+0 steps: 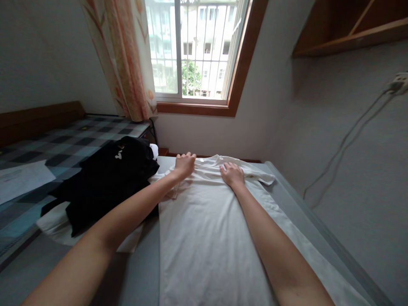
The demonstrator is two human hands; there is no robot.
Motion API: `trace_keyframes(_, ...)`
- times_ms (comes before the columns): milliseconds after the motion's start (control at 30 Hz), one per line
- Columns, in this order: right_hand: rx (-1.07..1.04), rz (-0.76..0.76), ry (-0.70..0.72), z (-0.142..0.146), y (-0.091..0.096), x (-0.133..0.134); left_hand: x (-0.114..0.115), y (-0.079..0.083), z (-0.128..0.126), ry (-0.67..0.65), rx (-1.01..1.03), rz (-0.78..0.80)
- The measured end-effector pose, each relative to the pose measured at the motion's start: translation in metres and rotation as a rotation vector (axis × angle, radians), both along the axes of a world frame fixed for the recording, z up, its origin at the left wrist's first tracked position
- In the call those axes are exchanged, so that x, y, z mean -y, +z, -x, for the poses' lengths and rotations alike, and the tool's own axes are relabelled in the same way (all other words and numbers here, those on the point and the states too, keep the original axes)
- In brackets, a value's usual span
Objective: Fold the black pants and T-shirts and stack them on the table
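Note:
A white T-shirt lies spread out lengthwise, its collar at the far end and its hem running out of view toward me. At the shoulder left of the collar, my left hand is closed, its fingers curled on the fabric. My right hand rests on the shirt just below the collar's right side, fingers stretched out and palm down. Small creases run across the cloth between both hands. The right sleeve lies out to the side; part of the left sleeve is hidden behind my left forearm.
The shirt lies on a grey table. Black clothing is piled at the left, over some white cloth. Beyond it are a checked bed and paper. A wall with a hanging cable borders the right.

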State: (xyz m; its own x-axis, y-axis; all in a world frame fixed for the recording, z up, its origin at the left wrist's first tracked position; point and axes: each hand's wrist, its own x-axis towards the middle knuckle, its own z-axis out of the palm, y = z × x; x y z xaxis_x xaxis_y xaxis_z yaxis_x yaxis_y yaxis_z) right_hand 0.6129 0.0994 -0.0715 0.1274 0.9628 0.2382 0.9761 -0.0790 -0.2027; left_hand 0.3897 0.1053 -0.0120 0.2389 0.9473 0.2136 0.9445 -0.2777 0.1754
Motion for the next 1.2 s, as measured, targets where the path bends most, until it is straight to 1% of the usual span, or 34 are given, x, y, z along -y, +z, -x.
trace_keyframes(67,0.009,0.037,-0.033,0.0,-0.001,-0.001,0.021,-0.007,-0.014,-0.085,-0.102,0.106)
trace_keyframes(133,0.006,0.066,-0.07,0.0,-0.002,-0.002,0.039,-0.014,-0.022,-0.143,-0.128,0.13)
trace_keyframes(200,0.004,0.086,-0.103,0.0,-0.002,-0.002,0.051,-0.02,-0.026,-0.202,-0.11,0.15)
trace_keyframes(267,0.007,0.098,-0.126,0.0,-0.001,-0.002,0.056,-0.028,-0.026,-0.243,-0.086,0.17)
trace_keyframes(333,0.016,0.098,-0.135,-0.001,0.0,-0.001,0.057,-0.036,-0.025,-0.258,-0.072,0.164)
trace_keyframes(433,0.035,0.074,-0.125,-0.01,-0.001,0.003,0.056,-0.05,-0.025,-0.27,-0.056,0.106)
trace_keyframes(500,0.048,0.047,-0.12,-0.019,-0.002,0.008,0.057,-0.056,-0.027,-0.305,-0.041,0.069)
trace_keyframes(633,0.081,-0.051,-0.132,-0.042,-0.004,0.02,0.061,-0.057,-0.038,-0.393,-0.022,0.069)
trace_keyframes(767,0.128,-0.187,-0.135,-0.062,-0.004,0.036,0.068,-0.057,-0.054,-0.419,-0.002,0.065)
trace_keyframes(867,0.162,-0.235,-0.148,-0.07,-0.004,0.047,0.076,-0.059,-0.062,-0.449,0.021,0.036)
trace_keyframes(1000,0.164,-0.216,-0.162,-0.07,-0.002,0.06,0.085,-0.061,-0.065,-0.474,0.051,-0.008)
trace_keyframes(1100,0.125,-0.15,-0.105,-0.066,0.0,0.066,0.089,-0.06,-0.064,-0.448,0.086,-0.048)
trace_keyframes(1200,0.107,-0.095,-0.054,-0.062,0.0,0.069,0.091,-0.06,-0.064,-0.405,0.137,-0.123)
